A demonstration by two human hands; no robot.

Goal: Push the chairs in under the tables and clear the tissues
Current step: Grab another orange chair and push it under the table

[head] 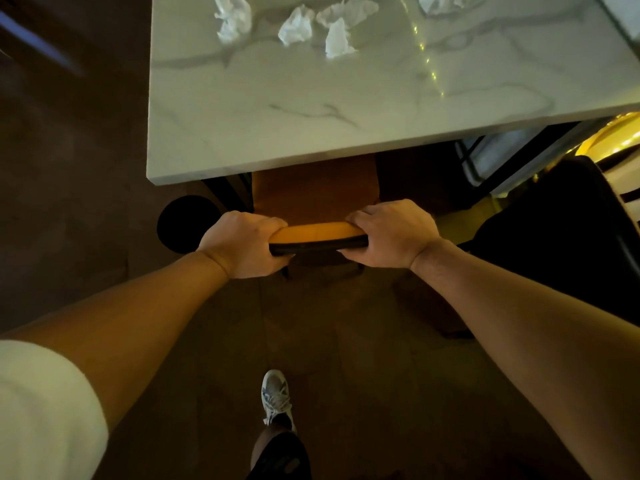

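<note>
An orange chair (pixel 313 195) with a black-edged backrest stands at the near edge of a white marble table (pixel 311 109). Its seat is partly under the tabletop. My left hand (pixel 242 245) grips the left end of the backrest top, and my right hand (pixel 393 233) grips the right end. Several crumpled white tissues (pixel 298 26) lie on the far part of the table, one at the left (pixel 232 17) and one at the far right (pixel 440 1).
A dark chair (pixel 561 237) stands to the right of the orange one. A round black object (pixel 183 223) sits on the floor by the table's left corner. Black table legs (pixel 502 168) show under the right side. My foot (pixel 277 396) is on the dark tiled floor.
</note>
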